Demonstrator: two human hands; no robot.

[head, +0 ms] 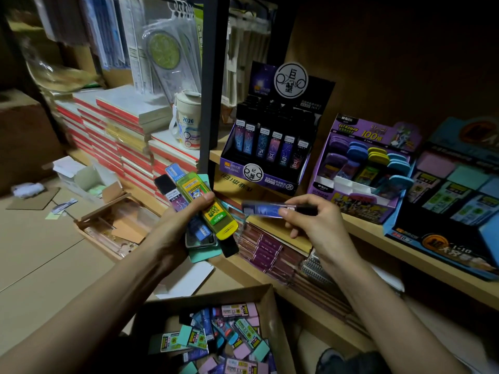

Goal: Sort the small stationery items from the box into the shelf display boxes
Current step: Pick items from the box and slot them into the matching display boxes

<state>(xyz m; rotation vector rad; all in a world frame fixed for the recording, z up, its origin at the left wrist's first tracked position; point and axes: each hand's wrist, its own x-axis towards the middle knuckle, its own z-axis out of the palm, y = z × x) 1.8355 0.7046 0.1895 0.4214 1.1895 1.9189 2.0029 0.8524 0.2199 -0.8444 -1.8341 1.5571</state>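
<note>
Dim stockroom on my feed, wooden shelf running across the R side w/ three display boxes on it. Cardboard box sits low centre, below both forearms, loaded w/ mixed small cases in pink, teal and blue.

L hand grips a fanned bundle of cases, yellow-green case on top, thumb clamped over it. R hand pinches one slim blue-purple case between thumb and fingers, held roughly level in the air between the bundle and the shelf (blurred, so print unreadable).

Step, as I read it: mid-sort, one piece singled out and meant for its slot. Its starry look seems closest to the black constellation display, not the purple display or the blue display further R.

Next move calls for: carry it over the front lip, turn it upright, seat it in a free slot in the row. Plenty left in the box, so early-to-mid by my guess.
</note>
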